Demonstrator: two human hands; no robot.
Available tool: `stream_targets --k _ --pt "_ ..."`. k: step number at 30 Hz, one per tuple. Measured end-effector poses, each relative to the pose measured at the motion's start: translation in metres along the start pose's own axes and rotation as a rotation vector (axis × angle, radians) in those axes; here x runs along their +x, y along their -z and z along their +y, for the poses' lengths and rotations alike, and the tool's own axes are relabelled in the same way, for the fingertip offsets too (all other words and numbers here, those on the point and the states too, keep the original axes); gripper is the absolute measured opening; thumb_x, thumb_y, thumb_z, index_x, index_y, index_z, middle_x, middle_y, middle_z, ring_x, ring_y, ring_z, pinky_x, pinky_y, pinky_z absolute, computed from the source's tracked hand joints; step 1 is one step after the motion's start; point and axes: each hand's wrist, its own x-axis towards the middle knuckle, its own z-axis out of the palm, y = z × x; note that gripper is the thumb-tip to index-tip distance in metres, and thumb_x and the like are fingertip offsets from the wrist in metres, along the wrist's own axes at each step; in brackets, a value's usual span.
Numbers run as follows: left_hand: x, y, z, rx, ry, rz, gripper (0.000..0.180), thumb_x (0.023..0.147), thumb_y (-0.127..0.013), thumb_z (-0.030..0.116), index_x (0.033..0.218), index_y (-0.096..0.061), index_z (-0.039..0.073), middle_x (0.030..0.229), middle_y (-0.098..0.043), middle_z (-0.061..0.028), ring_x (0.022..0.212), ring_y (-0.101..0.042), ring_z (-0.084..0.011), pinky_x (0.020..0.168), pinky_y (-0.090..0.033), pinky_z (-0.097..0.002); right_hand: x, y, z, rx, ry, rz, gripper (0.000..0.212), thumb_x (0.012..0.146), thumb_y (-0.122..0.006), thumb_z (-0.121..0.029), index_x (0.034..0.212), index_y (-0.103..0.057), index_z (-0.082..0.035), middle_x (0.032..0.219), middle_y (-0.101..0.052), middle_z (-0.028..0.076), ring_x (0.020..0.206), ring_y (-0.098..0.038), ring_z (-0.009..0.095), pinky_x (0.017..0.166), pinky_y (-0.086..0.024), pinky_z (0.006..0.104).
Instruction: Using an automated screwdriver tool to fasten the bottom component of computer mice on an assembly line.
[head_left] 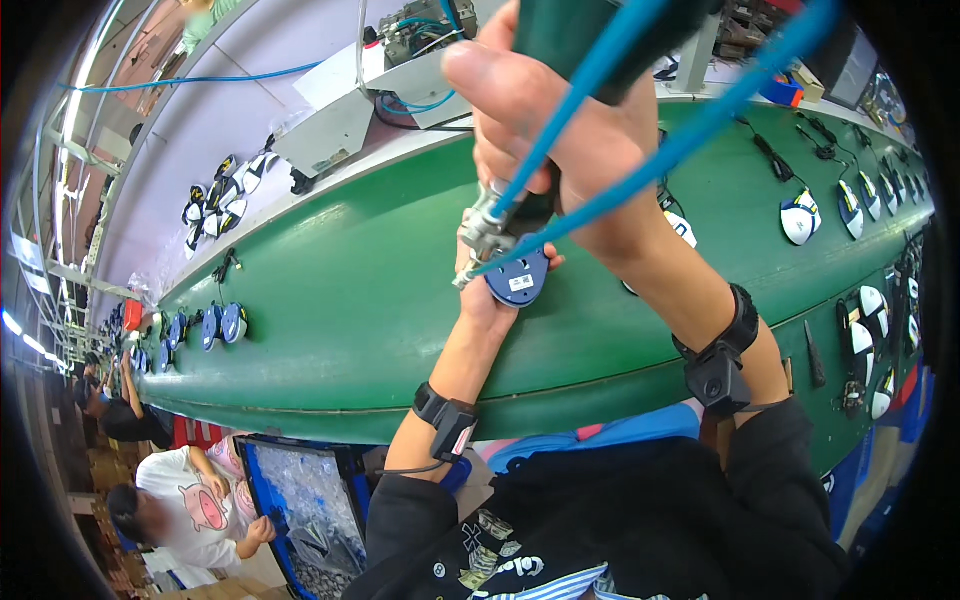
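Observation:
My right hand (560,130) is closed around a dark-bodied air screwdriver (585,45) at the top centre. Blue air hoses (690,140) cross in front of it, and a metal fitting (488,228) shows at its lower part. Just below, my left hand (488,300) grips a dark blue rounded housing (520,280) with a small white label, held above the green belt. The screwdriver's lower end overlaps the housing in view; whether its tip touches is hidden.
A green conveyor belt (350,330) runs across. Blue housings (233,322) stand on it at left, white-and-blue corded units (800,218) at right. White shells (872,300) lie at lower right. Beyond a blue-edged bin (262,490) sits a person (190,505). A metal machine (425,40) stands behind the belt.

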Motion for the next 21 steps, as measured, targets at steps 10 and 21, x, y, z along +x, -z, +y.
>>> stream_targets --k 10,21 --pt "0.018 0.023 0.006 0.045 -0.044 0.004 0.057 0.095 -0.041 0.058 0.116 -0.052 0.006 0.096 -0.063 -0.0173 0.082 -0.067 -0.0304 0.074 -0.059 -0.0459 0.006 0.010 -0.033 0.240 0.183 0.055 0.018 0.092 -0.057 -0.019 0.095 -0.056 -0.001 0.058 -0.046 -0.002 0.047 -0.044 0.006 0.046 -0.038 0.0231" --pt "0.009 0.005 0.003 0.037 -0.047 -0.008 0.055 0.093 -0.042 0.060 0.108 -0.051 0.008 0.092 -0.064 -0.0192 0.080 -0.068 -0.0301 0.073 -0.057 -0.0411 0.006 0.001 -0.029 -0.091 0.060 0.269 0.024 0.091 -0.056 -0.016 0.105 -0.053 0.003 0.055 -0.046 0.000 0.047 -0.052 0.011 0.051 -0.047 0.0268"
